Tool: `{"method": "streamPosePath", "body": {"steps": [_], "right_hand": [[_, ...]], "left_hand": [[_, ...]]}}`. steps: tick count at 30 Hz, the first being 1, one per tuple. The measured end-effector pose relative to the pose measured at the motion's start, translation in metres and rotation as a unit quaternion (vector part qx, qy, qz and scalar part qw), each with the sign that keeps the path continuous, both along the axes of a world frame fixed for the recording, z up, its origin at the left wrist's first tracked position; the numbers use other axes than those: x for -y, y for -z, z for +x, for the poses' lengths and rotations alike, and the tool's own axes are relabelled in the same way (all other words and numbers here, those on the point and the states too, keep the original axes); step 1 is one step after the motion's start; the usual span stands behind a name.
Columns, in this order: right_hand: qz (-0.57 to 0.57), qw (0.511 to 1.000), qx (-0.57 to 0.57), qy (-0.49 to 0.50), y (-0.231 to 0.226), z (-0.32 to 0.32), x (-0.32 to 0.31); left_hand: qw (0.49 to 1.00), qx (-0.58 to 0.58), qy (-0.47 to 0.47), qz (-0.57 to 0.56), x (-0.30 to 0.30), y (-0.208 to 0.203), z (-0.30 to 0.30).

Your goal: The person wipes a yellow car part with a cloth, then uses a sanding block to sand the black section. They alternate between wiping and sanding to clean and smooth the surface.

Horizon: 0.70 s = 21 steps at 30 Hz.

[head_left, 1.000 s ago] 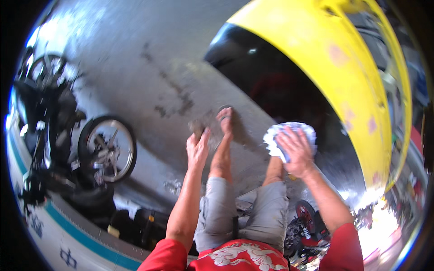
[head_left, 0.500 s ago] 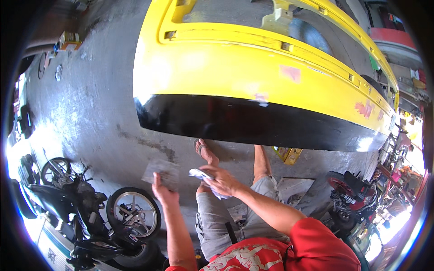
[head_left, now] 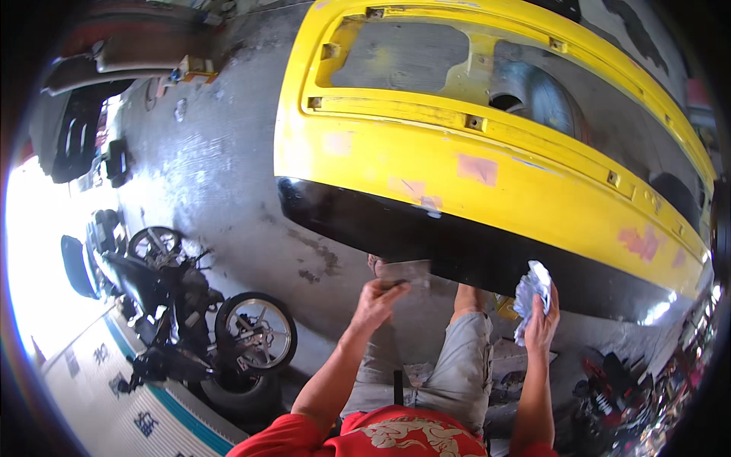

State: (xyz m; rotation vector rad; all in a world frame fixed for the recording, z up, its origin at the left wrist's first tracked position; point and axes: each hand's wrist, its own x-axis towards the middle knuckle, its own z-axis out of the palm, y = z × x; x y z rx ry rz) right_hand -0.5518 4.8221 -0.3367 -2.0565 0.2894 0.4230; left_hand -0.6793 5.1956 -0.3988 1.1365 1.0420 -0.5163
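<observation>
My left hand point(head_left: 375, 303) grips a thin, flat grey rectangular piece point(head_left: 407, 273) by its edge, in front of the black lower band of a large yellow vehicle body panel point(head_left: 548, 221). I cannot make out whether it is a sheet or a spreader. Bunched in my right hand point(head_left: 541, 326), a crumpled white cloth point(head_left: 531, 297) is raised upright close to the panel's lower edge. The panel has window-like openings and several dull pinkish patches point(head_left: 477, 169) on the yellow.
A black motorcycle point(head_left: 175, 297) stands to the left, beside a white corrugated surface point(head_left: 122, 388) with a teal stripe. Further motorcycle parts point(head_left: 617, 381) crowd the lower right. A small yellow box point(head_left: 196, 70) is at the far left on the grey concrete floor point(head_left: 228, 167).
Both hands have moved right. My right hand has carried the cloth away from my left hand and up to the panel's lower edge. The view has shifted, showing more of the panel.
</observation>
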Motion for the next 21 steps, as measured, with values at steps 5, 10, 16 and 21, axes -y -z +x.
{"method": "streamPosePath", "body": {"steps": [5, 10, 16, 21], "right_hand": [[-0.091, 0.994, 0.041, 0.036, 0.009, 0.010, 0.065], [-0.074, 0.991, -0.064, 0.089, 0.028, 0.020, 0.127], [-0.088, 0.992, -0.070, 0.063, 0.027, 0.033, 0.147], [-0.098, 0.987, -0.037, 0.122, 0.006, 0.041, 0.122]], "left_hand": [[0.945, 0.123, 0.288, 0.095, 0.045, -0.023, 0.066], [0.894, 0.188, 0.352, 0.202, 0.057, -0.048, 0.127], [0.988, 0.127, -0.029, 0.080, 0.015, -0.056, 0.204], [0.983, 0.093, -0.049, 0.148, -0.015, -0.041, 0.267]]}}
